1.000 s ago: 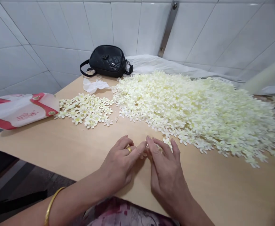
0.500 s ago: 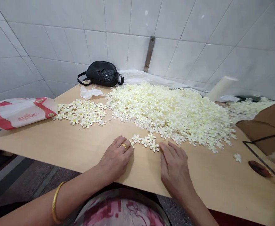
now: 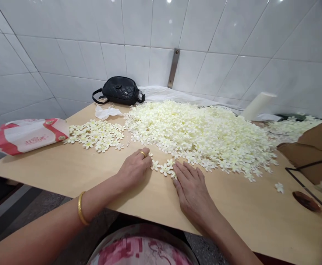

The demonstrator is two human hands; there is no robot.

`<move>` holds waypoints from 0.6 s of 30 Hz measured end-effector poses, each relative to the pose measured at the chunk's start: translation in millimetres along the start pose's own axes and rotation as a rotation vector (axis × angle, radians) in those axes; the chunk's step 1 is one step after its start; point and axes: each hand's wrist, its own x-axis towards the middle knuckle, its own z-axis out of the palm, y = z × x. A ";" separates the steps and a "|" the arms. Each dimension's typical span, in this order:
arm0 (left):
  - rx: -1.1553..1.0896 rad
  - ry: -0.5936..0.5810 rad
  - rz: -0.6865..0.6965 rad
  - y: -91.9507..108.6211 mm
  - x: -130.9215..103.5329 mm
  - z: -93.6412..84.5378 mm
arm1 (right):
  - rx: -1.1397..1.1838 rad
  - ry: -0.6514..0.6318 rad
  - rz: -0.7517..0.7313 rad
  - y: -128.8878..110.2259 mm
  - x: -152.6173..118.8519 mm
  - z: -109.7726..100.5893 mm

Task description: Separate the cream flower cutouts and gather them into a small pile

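A few loose white artificial flowers (image 3: 165, 169) with pale yellow centres lie on the table between my hands. My left hand (image 3: 134, 165) rests at their left side, its fingers curled together with a petal peeking out by the fingertips. What those fingers hold underneath is hidden. On the other side my right hand (image 3: 191, 187) lies palm down, fingers stretched out, the fingertips touching and partly covering the rightmost flowers. Just beyond both hands rises a big heap of the same flowers (image 3: 199, 129). A smaller flat spread of flowers (image 3: 97, 134) lies to the left.
A red and white plastic pack (image 3: 29, 136) lies at the left edge. Against the tiled wall sit a black bag (image 3: 119, 90) and, farther right, a white roll (image 3: 258, 106). A cardboard box (image 3: 312, 147) stands at right, near a single flower (image 3: 279, 187).
My left hand has moved slightly up and left. My right hand has shifted left, its fingers now over the right-hand flowers, and the small group of flowers has moved left with it.
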 end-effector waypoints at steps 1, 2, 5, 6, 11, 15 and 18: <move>-0.024 -0.003 -0.014 -1.1 0.2 -0.8 | 0.014 -0.009 -0.007 -1.9 1.3 0.6; -0.053 0.004 -0.033 -2.8 0.2 -1.7 | 0.030 -0.014 -0.008 -3.1 2.7 1.3; -0.129 0.072 -0.102 -10.7 -0.2 -4.9 | 0.082 0.010 0.006 -0.8 8.1 2.0; -0.142 0.098 -0.115 -13.4 0.0 -5.9 | 0.102 0.032 0.008 1.8 9.8 1.4; -0.172 0.054 -0.046 -14.6 3.3 -6.3 | 0.213 0.114 0.071 15.5 13.7 -8.4; -0.178 -0.021 0.006 -2.1 7.6 -1.3 | 0.249 0.099 0.122 14.4 11.0 -12.5; -0.158 -0.023 -0.005 1.5 10.5 0.3 | 0.247 0.054 0.073 8.3 11.5 -10.0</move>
